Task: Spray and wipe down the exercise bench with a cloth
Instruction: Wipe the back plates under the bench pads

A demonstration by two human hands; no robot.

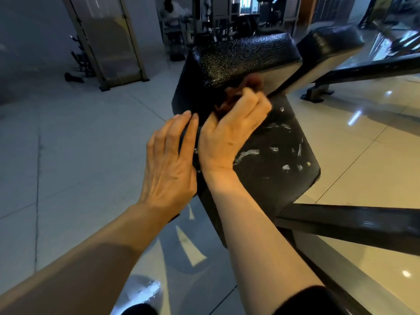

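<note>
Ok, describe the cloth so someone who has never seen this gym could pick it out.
Start at the black exercise bench in the middle of the tiled floor. Where its upright textured pad meets the flat panel, the right hand grips the cloth. It is bunched and reddish-brown, the only warm-coloured thing against black padding.

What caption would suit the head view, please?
Right hand wipes the bench with a cloth; left hand steadies it.

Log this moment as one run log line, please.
stage: wiping | right hand: grips brown cloth at bench pad edge | left hand: rests open on bench side
</note>
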